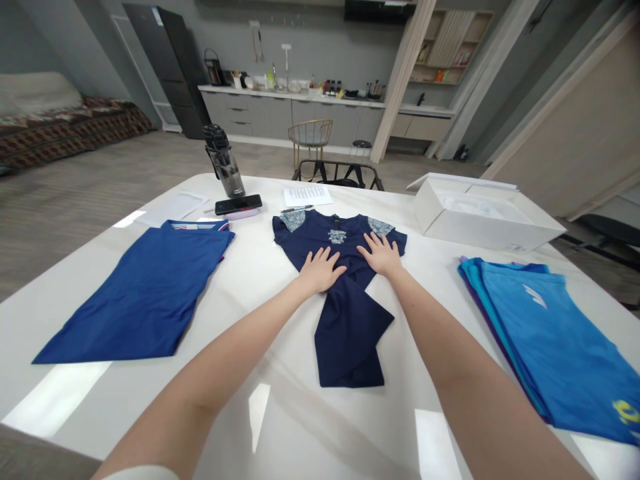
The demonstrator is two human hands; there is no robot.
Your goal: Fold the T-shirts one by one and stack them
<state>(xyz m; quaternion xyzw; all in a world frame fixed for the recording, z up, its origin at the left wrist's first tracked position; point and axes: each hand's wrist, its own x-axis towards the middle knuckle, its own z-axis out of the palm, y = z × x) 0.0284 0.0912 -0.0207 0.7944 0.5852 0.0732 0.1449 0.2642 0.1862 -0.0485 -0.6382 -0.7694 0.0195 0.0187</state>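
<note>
White table (280, 400) | navy T-shirt (347, 333), patterned shoulders, folded | left hand (321, 270), right hand (381, 255) atop

On the table (280, 427): folded shirt (145, 293) left, T-shirt (350, 340) centre, stacked shirts (545, 340) right

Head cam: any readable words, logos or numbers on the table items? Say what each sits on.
Nothing can be read in full.
White printed paper sheet: several lines, too small to read.
Navy short-sleeved T-shirt: chest print, too blurred to read.
Light-blue folded T-shirt: white slash logo, no letters.
Same T-shirt: yellow-green print at the corner, unreadable.
</note>
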